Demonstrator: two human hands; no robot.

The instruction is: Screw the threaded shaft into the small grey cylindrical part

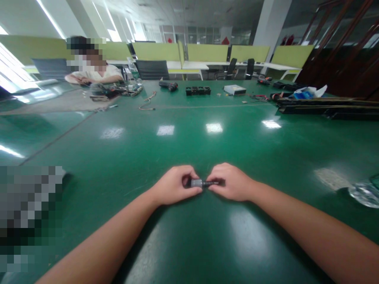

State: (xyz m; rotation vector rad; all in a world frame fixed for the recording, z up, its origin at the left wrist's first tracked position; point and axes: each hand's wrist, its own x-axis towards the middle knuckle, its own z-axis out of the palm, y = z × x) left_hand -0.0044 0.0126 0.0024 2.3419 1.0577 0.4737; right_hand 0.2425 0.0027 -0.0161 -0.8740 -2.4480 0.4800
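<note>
A small slim cylindrical tool (196, 183), with a grey, translucent-looking barrel and a dark narrow shaft, lies crosswise between my two hands. My left hand (177, 185) pinches the barrel end between thumb and fingers. Around the dark narrow end, the thumb and fingers of my right hand (229, 182) are closed. Both hands are low over the green tabletop (189, 146), fingertips nearly meeting. Fingers hide parts of each end, so the exact kind of tool cannot be made out.
Across the table sits another person (97, 73) behind a pile of electronic parts (115, 90). A cable (146, 103), a black fan block (198, 90), a silver box (235, 90) and dark long strips (322, 108) lie farther back. A clear plastic item (365, 194) is at right.
</note>
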